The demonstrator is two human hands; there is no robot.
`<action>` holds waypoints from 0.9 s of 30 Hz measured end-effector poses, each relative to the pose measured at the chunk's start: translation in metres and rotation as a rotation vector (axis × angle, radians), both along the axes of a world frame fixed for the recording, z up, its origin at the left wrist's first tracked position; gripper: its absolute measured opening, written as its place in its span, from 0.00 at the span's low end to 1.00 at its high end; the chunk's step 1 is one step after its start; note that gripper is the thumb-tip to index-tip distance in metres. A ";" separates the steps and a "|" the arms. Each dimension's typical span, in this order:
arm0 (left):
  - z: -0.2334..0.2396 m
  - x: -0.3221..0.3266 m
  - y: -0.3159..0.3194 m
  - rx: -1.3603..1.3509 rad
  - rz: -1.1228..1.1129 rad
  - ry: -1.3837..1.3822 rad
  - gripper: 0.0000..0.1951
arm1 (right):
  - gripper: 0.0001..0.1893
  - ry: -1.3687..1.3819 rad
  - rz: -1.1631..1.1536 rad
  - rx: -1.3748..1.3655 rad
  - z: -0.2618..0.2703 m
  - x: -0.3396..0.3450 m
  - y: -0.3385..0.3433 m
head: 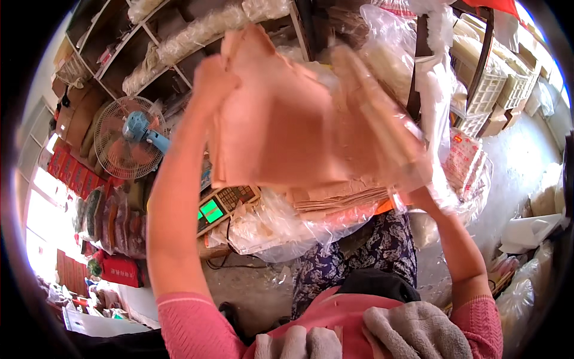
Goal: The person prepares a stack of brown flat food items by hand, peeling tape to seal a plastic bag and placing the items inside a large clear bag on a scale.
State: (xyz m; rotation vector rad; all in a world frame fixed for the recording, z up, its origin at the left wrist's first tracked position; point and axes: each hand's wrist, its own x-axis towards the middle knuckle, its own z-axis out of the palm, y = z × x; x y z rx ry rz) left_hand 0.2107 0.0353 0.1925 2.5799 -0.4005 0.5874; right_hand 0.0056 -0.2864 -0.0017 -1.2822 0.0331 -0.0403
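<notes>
My left hand (217, 83) grips the upper left corner of a thin brown sheet (287, 130), raised in front of me. The sheet looks like flatbread or coarse paper; I cannot tell which. My right hand (415, 179) is blurred at the lower end of a long folded bundle (376, 98) with a shiny, plastic-like surface, and its fingers close around that end. Beneath the raised sheet lies a stack of folded brown sheets (341, 195), resting on transparent plastic (278, 229).
A digital scale (219, 208) with a lit green display stands left of the stack. Farther left is a blue fan (134, 125). Shelving (148, 33) holds plastic-wrapped goods behind. White crates (486, 92) and a printed bag (464, 157) stand right. Grey glove-like fabric (417, 332) lies against my chest.
</notes>
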 end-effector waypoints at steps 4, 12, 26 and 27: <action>0.048 -0.018 -0.016 0.143 -0.110 -0.407 0.11 | 0.21 -0.596 0.106 -1.276 -0.018 0.014 0.052; -0.011 -0.099 -0.015 0.346 -0.651 -0.560 0.15 | 0.25 0.004 0.410 -0.169 -0.004 0.009 -0.019; -0.316 -0.125 0.046 -0.688 0.066 0.051 0.18 | 0.29 -0.038 -0.589 -0.714 -0.044 0.016 -0.057; -0.323 -0.130 0.047 -0.864 0.151 0.192 0.19 | 0.31 -0.204 -0.738 -1.028 -0.035 0.016 -0.044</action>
